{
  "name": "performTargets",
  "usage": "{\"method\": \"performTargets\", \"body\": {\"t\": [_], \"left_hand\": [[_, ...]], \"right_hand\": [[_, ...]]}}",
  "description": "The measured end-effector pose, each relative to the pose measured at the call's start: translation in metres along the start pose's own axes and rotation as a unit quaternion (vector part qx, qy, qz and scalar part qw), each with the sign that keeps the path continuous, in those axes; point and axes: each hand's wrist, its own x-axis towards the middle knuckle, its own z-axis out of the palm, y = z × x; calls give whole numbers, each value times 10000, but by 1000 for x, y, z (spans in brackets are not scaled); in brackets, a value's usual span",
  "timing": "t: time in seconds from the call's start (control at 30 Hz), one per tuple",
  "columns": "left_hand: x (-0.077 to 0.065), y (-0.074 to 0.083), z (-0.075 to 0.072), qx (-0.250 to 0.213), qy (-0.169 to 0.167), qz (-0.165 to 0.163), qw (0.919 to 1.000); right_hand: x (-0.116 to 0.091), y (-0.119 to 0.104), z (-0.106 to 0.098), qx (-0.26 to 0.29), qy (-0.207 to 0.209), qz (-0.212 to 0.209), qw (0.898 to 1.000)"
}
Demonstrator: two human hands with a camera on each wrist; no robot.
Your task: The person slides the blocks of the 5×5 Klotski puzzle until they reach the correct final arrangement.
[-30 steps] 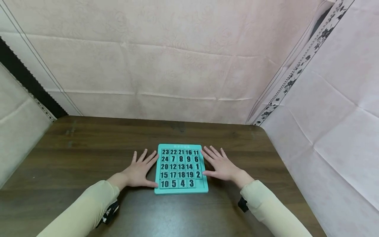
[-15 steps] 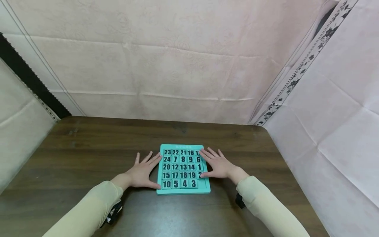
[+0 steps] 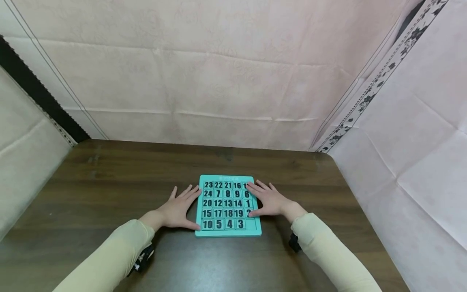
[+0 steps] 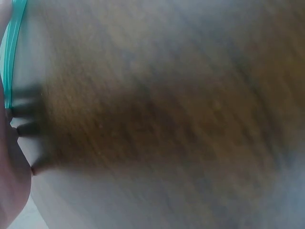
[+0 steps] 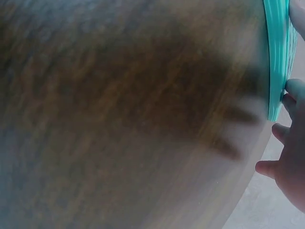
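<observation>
A turquoise number slide puzzle (image 3: pixel 229 233) lies flat on the brown table, its tiles in rows with a vacant slot at the lower right corner. Along its left edge, my left hand (image 3: pixel 176 211) rests with fingers spread, index fingertip by the upper part and thumb near the bottom. Over the opposite side reaches my right hand (image 3: pixel 273 201). Its index fingertip partly covers the 11 tile, while the thumb tip overlaps the 2 tile (image 3: pixel 249 211). Both wrist views catch only the puzzle's side, a turquoise strip (image 4: pixel 13 52) at left and another strip (image 5: pixel 276 52) at right.
The wood-grain table (image 3: pixel 146 162) spreads around the puzzle. Pale cloth hangs behind it (image 3: pixel 204 81) and along the right side (image 3: pixel 412 162). A black band (image 3: pixel 40 89) runs down the left corner. Dark straps sit at both wrists.
My right hand has moved left, from the puzzle's right edge onto its right-hand tiles. The left hand keeps its place at the left edge. The scene has shifted slightly rightward in view.
</observation>
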Motion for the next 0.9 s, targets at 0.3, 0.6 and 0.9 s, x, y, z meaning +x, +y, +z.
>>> {"method": "performTargets", "body": {"t": [0.3, 0.6, 0.9], "left_hand": [[1, 1, -2, 92, -58, -41, 9999], [2, 3, -5, 132, -7, -6, 9999], [1, 3, -5, 126, 12, 39, 9999]], "right_hand": [[-2, 1, 1, -176, -45, -6, 9998], [-2, 2, 0, -167, -68, 20, 9998], [-3, 2, -1, -107, -106, 15, 9999]]}}
